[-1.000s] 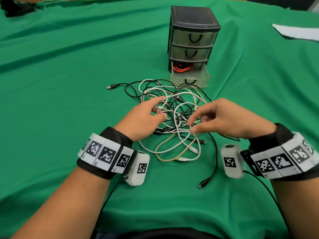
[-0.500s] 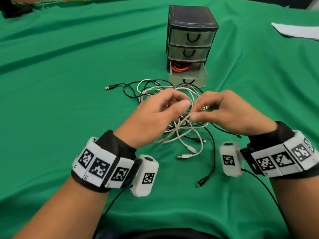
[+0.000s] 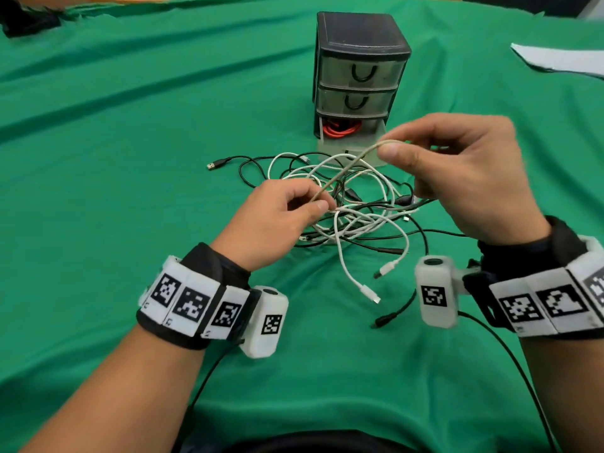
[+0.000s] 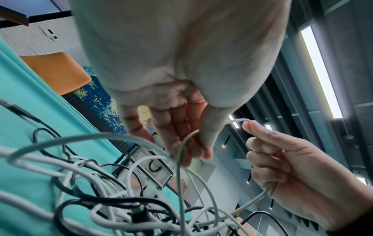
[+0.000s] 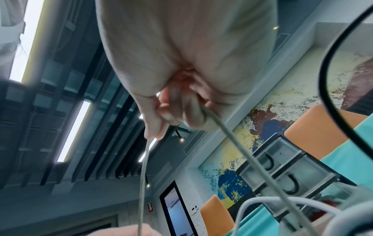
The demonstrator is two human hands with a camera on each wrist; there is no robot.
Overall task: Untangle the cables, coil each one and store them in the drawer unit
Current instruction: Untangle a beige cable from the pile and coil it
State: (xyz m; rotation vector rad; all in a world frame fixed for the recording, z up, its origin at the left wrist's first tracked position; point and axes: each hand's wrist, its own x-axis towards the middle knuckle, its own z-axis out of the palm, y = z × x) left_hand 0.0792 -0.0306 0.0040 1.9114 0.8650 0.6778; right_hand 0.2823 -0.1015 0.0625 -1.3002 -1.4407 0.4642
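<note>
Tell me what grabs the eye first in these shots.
Both hands are raised over the green cloth, the left hand and right hand pinching one beige cable taut between them. Beneath lies a tangle of black and white cables. Behind, the drawer unit has its bottom drawer open, holding an orange cable.

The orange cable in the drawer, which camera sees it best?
The head view. It looks down into the open bottom drawer and shows the orange cable coiled inside. The right wrist view catches only a small red patch low at the drawer unit. In the left wrist view, white cables hide it.
</note>
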